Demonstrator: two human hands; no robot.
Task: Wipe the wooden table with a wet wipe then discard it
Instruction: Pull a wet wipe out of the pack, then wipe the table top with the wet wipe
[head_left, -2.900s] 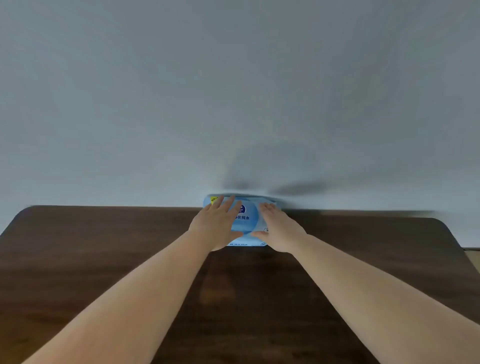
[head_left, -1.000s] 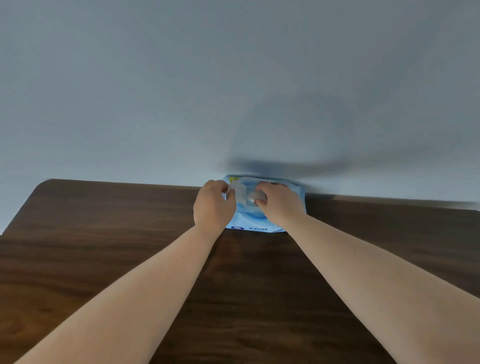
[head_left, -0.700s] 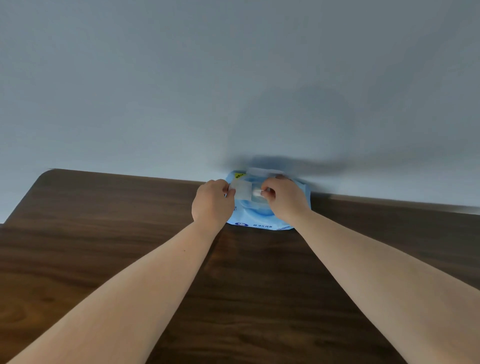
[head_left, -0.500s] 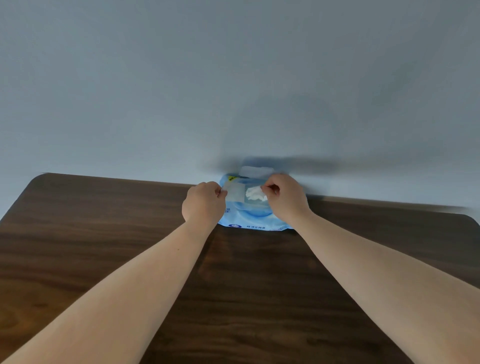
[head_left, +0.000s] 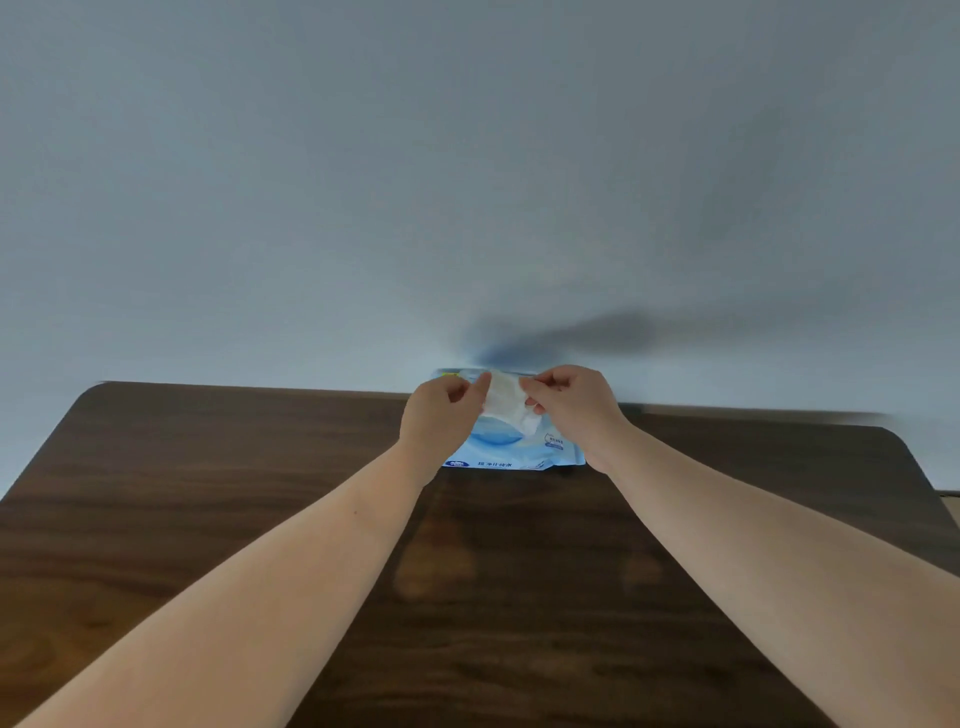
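Observation:
A blue pack of wet wipes (head_left: 511, 452) lies at the far edge of the dark wooden table (head_left: 208, 493), against the wall. A white wet wipe (head_left: 506, 408) is lifted above the pack. My left hand (head_left: 441, 415) pinches its left edge. My right hand (head_left: 576, 402) pinches its right edge. The wipe's lower corner hangs over the pack's opening, and my hands hide whether it still touches the pack.
A plain grey-blue wall (head_left: 467, 182) rises right behind the table's far edge. The table has rounded far corners at left (head_left: 104, 387) and right (head_left: 883, 431). My forearms stretch across the tabletop.
The pack's flap was peeled back, then the white wipe came up out of the opening. Both hands have risen slightly and now hold the wipe between them.

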